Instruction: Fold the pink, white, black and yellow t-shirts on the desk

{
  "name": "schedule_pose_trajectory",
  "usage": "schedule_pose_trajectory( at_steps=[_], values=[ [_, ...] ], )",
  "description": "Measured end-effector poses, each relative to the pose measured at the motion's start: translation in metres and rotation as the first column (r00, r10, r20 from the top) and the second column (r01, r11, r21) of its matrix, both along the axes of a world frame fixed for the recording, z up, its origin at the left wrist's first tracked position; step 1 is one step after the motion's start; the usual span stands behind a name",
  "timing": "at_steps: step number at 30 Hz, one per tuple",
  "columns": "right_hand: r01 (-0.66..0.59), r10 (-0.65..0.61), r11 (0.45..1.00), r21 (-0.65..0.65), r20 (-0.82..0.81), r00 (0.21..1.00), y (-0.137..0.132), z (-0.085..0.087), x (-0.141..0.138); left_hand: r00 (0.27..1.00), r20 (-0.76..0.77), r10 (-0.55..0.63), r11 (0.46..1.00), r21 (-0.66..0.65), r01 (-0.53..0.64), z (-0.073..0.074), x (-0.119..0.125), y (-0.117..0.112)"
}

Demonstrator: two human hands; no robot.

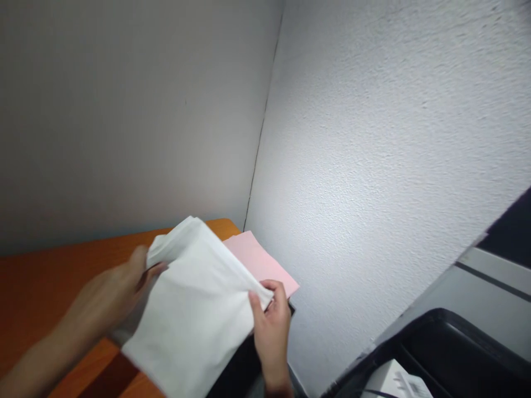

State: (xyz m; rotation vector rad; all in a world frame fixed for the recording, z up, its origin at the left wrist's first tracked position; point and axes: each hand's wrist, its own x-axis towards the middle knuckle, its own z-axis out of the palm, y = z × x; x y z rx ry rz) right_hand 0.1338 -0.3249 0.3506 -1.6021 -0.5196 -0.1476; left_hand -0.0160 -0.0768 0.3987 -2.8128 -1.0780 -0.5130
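Observation:
A white folded cloth or sheet [194, 309] is held up over an orange wooden table [37, 282]. My left hand [110, 298] grips its upper left edge, fingers closed on the fabric. My right hand [271, 320] pinches its right corner between thumb and fingers. Behind the white sheet lies a pink sheet [265, 262], resting near the corner of the walls.
Two plain walls meet in a corner [259, 143] behind the table. A dark object [236, 370] sits under the white sheet at the table's right end. At lower right stands a grey and black machine with a dark tray [456, 348].

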Motion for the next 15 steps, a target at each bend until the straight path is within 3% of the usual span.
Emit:
schedule_pose_trajectory(
  at_steps=[3,6,11,15],
  values=[
    [0.071,-0.068,0.986,0.150,-0.029,0.997,-0.016,0.009,0.040,0.986,-0.018,-0.166,0.984,-0.062,0.165,0.045,0.057,-0.024],
    [0.119,-0.104,0.964,0.237,-0.072,0.992,-0.029,0.012,0.073,0.961,0.022,-0.276,0.958,-0.075,0.277,0.066,0.105,-0.036],
    [0.174,-0.143,0.962,0.210,-0.155,0.977,-0.041,-0.006,0.114,0.924,0.043,-0.380,0.917,-0.113,0.382,0.053,0.163,-0.037],
    [0.218,-0.219,0.976,-0.024,-0.161,0.962,-0.043,-0.041,0.139,0.903,0.055,-0.426,0.892,-0.137,0.430,0.030,0.192,-0.037]
  ],
)
